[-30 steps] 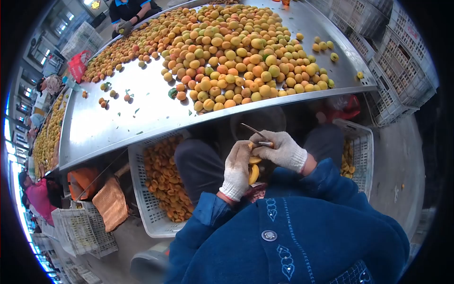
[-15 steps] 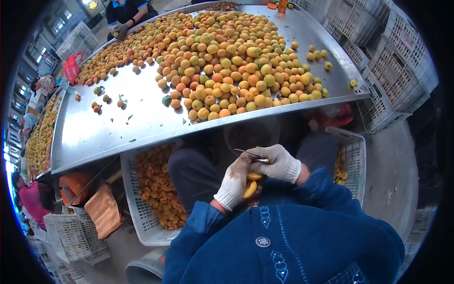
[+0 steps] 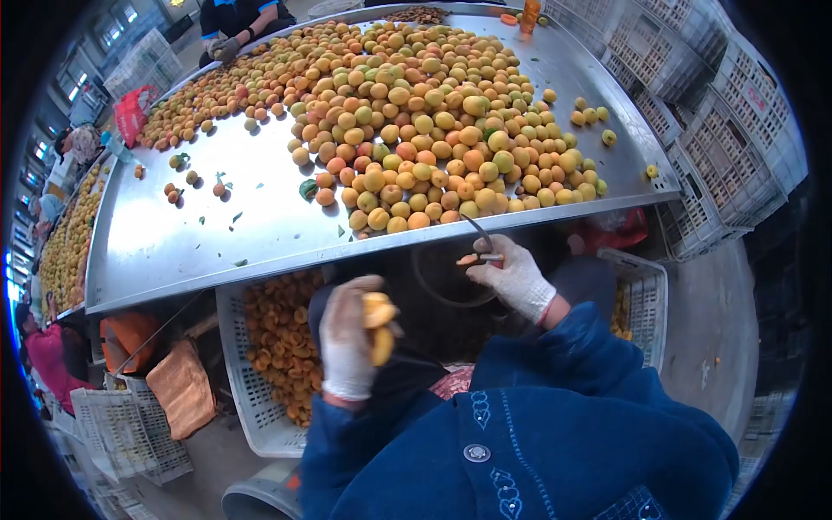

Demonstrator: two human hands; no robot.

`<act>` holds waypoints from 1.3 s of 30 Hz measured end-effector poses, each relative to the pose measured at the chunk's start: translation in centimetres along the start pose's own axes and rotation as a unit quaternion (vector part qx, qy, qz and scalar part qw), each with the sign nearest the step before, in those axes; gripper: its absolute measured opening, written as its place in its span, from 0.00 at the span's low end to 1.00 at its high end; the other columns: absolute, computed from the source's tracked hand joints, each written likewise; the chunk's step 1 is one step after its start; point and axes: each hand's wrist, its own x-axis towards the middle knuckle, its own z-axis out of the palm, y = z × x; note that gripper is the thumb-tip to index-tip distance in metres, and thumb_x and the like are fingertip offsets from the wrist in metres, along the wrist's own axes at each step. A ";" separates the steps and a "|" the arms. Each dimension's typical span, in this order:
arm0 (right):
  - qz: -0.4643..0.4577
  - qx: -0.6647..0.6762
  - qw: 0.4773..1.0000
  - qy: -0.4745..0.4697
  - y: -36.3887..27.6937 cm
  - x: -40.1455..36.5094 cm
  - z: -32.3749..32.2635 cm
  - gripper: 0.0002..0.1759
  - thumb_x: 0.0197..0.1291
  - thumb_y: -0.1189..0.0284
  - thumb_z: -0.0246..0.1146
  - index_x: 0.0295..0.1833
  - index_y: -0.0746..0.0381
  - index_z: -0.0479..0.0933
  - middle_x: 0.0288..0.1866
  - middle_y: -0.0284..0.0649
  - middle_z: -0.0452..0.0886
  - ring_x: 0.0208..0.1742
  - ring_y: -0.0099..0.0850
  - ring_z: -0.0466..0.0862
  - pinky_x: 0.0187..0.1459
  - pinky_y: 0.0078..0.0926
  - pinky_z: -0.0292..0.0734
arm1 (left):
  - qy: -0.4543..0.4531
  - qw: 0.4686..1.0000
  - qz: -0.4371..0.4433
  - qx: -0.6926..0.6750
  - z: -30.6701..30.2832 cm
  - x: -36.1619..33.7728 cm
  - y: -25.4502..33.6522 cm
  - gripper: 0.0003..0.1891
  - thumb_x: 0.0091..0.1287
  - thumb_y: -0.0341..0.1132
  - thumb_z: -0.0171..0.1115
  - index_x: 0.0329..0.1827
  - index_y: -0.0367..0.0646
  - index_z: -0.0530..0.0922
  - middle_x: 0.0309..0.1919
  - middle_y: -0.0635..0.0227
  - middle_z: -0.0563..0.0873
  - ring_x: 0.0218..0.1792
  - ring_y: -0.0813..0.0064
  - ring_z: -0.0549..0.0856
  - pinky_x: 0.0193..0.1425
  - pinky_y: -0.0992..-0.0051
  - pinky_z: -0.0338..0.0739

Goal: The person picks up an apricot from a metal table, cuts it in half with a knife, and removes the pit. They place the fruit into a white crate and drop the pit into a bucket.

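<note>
My left hand point(image 3: 347, 338), in a white knit glove with soiled fingers, is closed around halves of a yellow apricot point(image 3: 379, 312) and is smeared by motion. It is beside the white crate of apricot halves point(image 3: 282, 347), at the crate's right side. My right hand point(image 3: 517, 282), gloved too, grips a small knife point(image 3: 491, 257) whose dark curved blade points up towards the table edge. A small brown-orange piece, like an apricot pit point(image 3: 468, 260), shows at its fingertips. Below that hand, a round tub point(image 3: 420, 277) stands in shadow under the table.
Whole apricots point(image 3: 416, 130) are heaped on the metal table point(image 3: 260, 208) ahead. A second white crate point(image 3: 646, 295) stands to my right. Stacked crates point(image 3: 728, 130) rise at the far right. A grey bucket point(image 3: 260, 501) is at lower left. Across the table, a person point(image 3: 238, 26) works with gloved hands.
My hands have separated. The left moved left towards the crate with the apricot halves; the right moved slightly up and right with the knife, a brown piece now showing at its fingertips.
</note>
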 end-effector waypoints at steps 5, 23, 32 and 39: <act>-0.141 -0.128 0.982 -0.003 2.3 5.0 -3.2 0.17 0.61 0.66 0.64 0.50 0.67 0.75 0.39 0.51 0.84 0.43 0.41 0.85 0.48 0.31 0.78 | 0.264 0.936 0.156 0.173 -9.4 1.9 -0.3 0.14 0.75 0.35 0.56 0.59 0.38 0.76 0.49 0.65 0.80 0.47 0.75 0.81 0.53 0.76 0.78; -0.050 -0.552 0.832 -0.034 -4.7 21.1 -4.4 0.21 0.53 0.54 0.63 0.39 0.61 0.85 0.40 0.49 0.86 0.45 0.46 0.85 0.48 0.42 0.79 | 0.053 0.994 0.031 0.090 -3.4 5.3 0.4 0.11 0.73 0.29 0.53 0.53 0.34 0.78 0.46 0.63 0.84 0.48 0.74 0.83 0.57 0.75 0.77; -0.142 -0.034 0.989 0.003 -5.3 12.0 -4.0 0.25 0.48 0.68 0.74 0.53 0.63 0.80 0.38 0.37 0.85 0.37 0.27 0.83 0.40 0.26 0.78 | -0.038 0.999 -0.002 -0.018 2.4 4.8 -1.3 0.12 0.72 0.27 0.55 0.56 0.34 0.76 0.46 0.64 0.84 0.48 0.76 0.83 0.57 0.77 0.77; -0.148 0.136 0.975 -0.090 -4.5 -0.1 0.5 0.31 0.48 0.82 0.72 0.61 0.61 0.76 0.48 0.36 0.83 0.50 0.23 0.81 0.55 0.21 0.77 | -0.131 0.976 -0.039 -0.172 6.7 2.4 -3.0 0.22 0.79 0.40 0.48 0.68 0.35 0.66 0.59 0.61 0.77 0.57 0.73 0.79 0.60 0.74 0.76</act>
